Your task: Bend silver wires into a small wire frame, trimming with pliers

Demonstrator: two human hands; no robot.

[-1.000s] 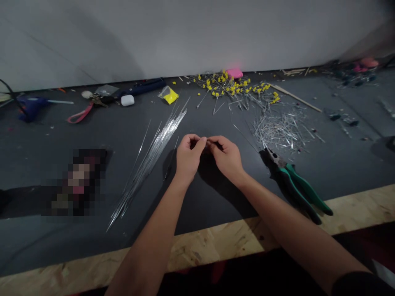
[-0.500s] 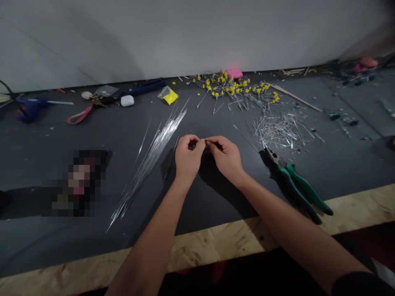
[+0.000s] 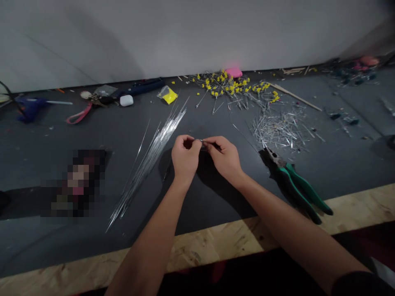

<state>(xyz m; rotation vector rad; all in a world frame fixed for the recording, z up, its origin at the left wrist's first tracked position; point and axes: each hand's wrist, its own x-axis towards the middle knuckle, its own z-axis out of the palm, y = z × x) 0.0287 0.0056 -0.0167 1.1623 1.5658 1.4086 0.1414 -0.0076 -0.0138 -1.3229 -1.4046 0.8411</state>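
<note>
My left hand (image 3: pixel 186 157) and my right hand (image 3: pixel 224 158) meet over the middle of the dark table, both closed in a pinch. A thin wire (image 3: pixel 202 141) shows between their fingertips; most of it is hidden by the fingers. Left of my hands lies a bundle of long straight silvery wires (image 3: pixel 154 152). To the right is a heap of short wire pieces (image 3: pixel 274 127), and pliers with green-and-black handles (image 3: pixel 296 181) lie just in front of it. Behind my hands is a pile of wire stems with yellow tips (image 3: pixel 228 86).
Along the back lie a blue glue gun (image 3: pixel 31 109), keys with a pink strap (image 3: pixel 80 114), a white case (image 3: pixel 126 100), a yellow packet (image 3: pixel 168 95), a pink lump (image 3: pixel 233 72) and a wooden stick (image 3: pixel 296 97). A blurred-out object (image 3: pixel 78 181) is at left.
My hands have drawn slightly apart, the left one shifting a little left, so more of the wire shows between the fingertips. The things on the table lie as before.
</note>
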